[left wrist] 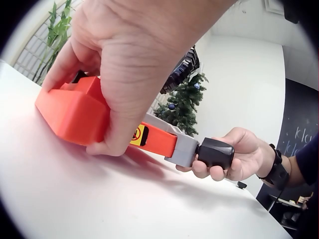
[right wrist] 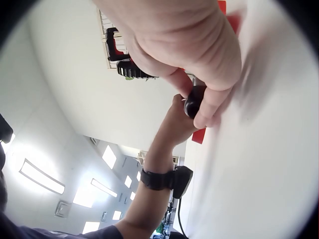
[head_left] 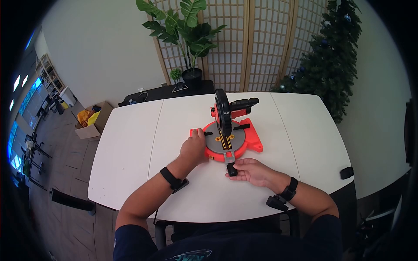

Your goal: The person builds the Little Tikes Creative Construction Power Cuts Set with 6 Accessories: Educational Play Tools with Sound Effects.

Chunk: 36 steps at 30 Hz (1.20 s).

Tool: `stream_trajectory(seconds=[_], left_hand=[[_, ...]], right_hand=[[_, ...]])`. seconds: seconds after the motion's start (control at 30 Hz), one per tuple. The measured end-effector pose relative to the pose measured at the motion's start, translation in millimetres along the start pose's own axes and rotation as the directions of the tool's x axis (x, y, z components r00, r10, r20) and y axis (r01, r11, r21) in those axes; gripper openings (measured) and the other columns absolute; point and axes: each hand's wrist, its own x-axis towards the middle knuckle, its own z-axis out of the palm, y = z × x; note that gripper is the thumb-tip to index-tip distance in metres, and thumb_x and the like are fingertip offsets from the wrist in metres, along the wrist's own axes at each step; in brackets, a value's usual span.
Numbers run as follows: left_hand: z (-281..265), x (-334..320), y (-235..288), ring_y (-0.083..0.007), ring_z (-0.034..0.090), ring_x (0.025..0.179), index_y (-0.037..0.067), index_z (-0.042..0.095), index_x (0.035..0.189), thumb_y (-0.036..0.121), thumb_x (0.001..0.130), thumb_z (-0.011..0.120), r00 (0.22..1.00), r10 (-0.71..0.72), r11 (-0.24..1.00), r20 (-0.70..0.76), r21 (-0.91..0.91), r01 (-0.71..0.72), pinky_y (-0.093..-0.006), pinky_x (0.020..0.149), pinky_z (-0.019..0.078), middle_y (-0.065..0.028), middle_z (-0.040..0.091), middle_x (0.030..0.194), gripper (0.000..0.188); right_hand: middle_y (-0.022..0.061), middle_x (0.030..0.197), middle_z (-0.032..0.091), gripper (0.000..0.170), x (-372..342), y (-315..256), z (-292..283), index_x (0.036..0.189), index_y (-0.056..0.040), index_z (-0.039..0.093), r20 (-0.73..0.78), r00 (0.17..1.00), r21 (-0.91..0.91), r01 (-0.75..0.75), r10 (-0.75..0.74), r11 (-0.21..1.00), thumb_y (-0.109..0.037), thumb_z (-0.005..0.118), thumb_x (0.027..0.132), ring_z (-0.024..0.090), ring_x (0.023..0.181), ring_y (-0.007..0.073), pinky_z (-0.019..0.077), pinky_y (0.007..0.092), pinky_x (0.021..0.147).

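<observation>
An orange and grey toy miter saw [head_left: 237,138] stands on the white table, its black blade guard [head_left: 223,111] upright over the round grey turntable. My left hand [head_left: 193,147] grips the left end of the orange base [left wrist: 75,117], fingers over the top and thumb low along its side. At the front, my right hand [head_left: 252,171] holds the black knob [left wrist: 216,153] of the grey arm between thumb and fingers. In the right wrist view the back of my right hand [right wrist: 179,40] hides most of the saw, though part of the knob [right wrist: 193,102] shows.
A small black object [head_left: 346,173] lies at the table's right edge. Behind the white table [head_left: 126,152] stand a potted plant [head_left: 191,76], a lattice screen and a decorated tree [head_left: 326,65]. On the floor at left sits a cardboard box [head_left: 93,122].
</observation>
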Motion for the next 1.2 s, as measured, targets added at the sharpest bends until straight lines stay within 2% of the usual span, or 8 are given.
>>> stream_trajectory(seconds=[0.17,0.23,0.27,0.33,0.37,0.53,0.77,1.2], left_hand=[[2.2,-1.6,-0.5,-0.0372,0.069,0.092,-0.007,0.037,0.130,0.022,0.056,0.088,1.000,0.002,1.000,-0.010,-0.015,-0.002,-0.0388,0.076,0.0604,-0.0249,0.052,0.124,0.095],[5.7,-0.3,-1.7,-0.0370,0.069,0.093,-0.007,0.037,0.130,0.020,0.056,0.088,0.999,0.018,1.000,-0.039,-0.007,-0.018,-0.0385,0.075,0.0604,-0.0245,0.052,0.124,0.094],[5.7,0.6,-1.7,-0.0370,0.069,0.093,-0.007,0.037,0.130,0.020,0.056,0.088,0.999,0.018,1.000,-0.039,-0.007,-0.018,-0.0385,0.075,0.0604,-0.0245,0.052,0.124,0.094],[6.3,1.0,-2.4,-0.0370,0.069,0.094,-0.007,0.036,0.131,0.019,0.056,0.088,0.999,0.032,0.999,-0.041,0.017,-0.032,-0.0382,0.076,0.0605,-0.0243,0.052,0.125,0.095],[6.1,0.7,-2.3,-0.0370,0.069,0.094,-0.007,0.036,0.131,0.019,0.056,0.088,0.999,0.033,0.999,-0.040,0.016,-0.032,-0.0382,0.076,0.0605,-0.0243,0.052,0.125,0.095],[1.3,0.9,-3.2,-0.0369,0.068,0.098,-0.008,0.034,0.134,0.020,0.055,0.090,1.000,0.030,0.999,-0.006,0.039,-0.030,-0.0381,0.077,0.0610,-0.0251,0.051,0.127,0.100],[-1.9,0.0,-5.2,-0.0370,0.069,0.097,-0.009,0.031,0.138,0.023,0.056,0.090,0.998,0.056,0.997,0.004,0.057,-0.056,-0.0382,0.077,0.0611,-0.0258,0.049,0.130,0.105],[-4.7,-1.1,-4.4,-0.0336,0.069,0.097,-0.006,0.036,0.134,0.027,0.056,0.090,0.999,0.050,0.992,-0.003,0.116,-0.049,-0.0378,0.077,0.0605,-0.0237,0.052,0.128,0.101]], right_hand=[[0.0180,0.120,0.060,0.039,-3.9,-11.1,5.6,0.121,0.0085,0.050,-0.011,1.000,-0.093,-0.017,0.016,0.995,-0.023,0.060,0.101,0.067,0.108,0.0266,0.0573,0.0397,0.097],[0.0163,0.118,0.060,0.050,-7.6,-18.8,2.6,0.122,0.0070,0.050,-0.054,0.995,-0.585,0.034,-0.081,0.810,-0.033,0.067,0.097,0.066,0.106,0.0233,0.0575,0.0362,0.090],[0.0163,0.118,0.060,0.050,-10.1,-26.3,0.6,0.122,0.0070,0.050,-0.054,0.995,-0.585,0.034,-0.081,0.811,-0.033,0.067,0.097,0.066,0.106,0.0233,0.0575,0.0362,0.090],[0.0159,0.116,0.060,0.064,-14.1,-43.6,-4.2,0.127,0.0052,0.049,0.049,0.960,-0.943,0.135,-0.275,0.303,-0.038,0.076,0.088,0.064,0.107,0.0252,0.0554,0.0353,0.087],[0.0159,0.116,0.060,0.064,-14.6,-50.4,-7.0,0.127,0.0052,0.049,0.048,0.960,-0.943,0.134,-0.274,0.303,-0.038,0.076,0.088,0.064,0.107,0.0252,0.0554,0.0353,0.087],[0.0206,0.126,0.053,0.080,-4.0,-75.3,-28.6,0.134,0.0051,0.045,0.220,0.795,-0.969,0.110,-0.565,-0.221,-0.035,0.084,0.077,0.053,0.121,0.0347,0.0475,0.0418,0.099],[0.0259,0.153,0.034,0.104,17.2,-100.0,-50.0,0.147,0.0060,0.032,0.262,0.875,-0.960,0.196,-0.407,-0.198,-0.032,0.088,0.067,0.039,0.141,0.0364,0.0398,0.0390,0.114],[0.0242,0.140,0.045,0.111,53.5,-106.0,-67.6,0.143,0.0066,0.036,0.374,0.841,-0.925,0.311,-0.391,-0.217,-0.036,0.088,0.055,0.046,0.131,0.0402,0.0417,0.0416,0.110]])
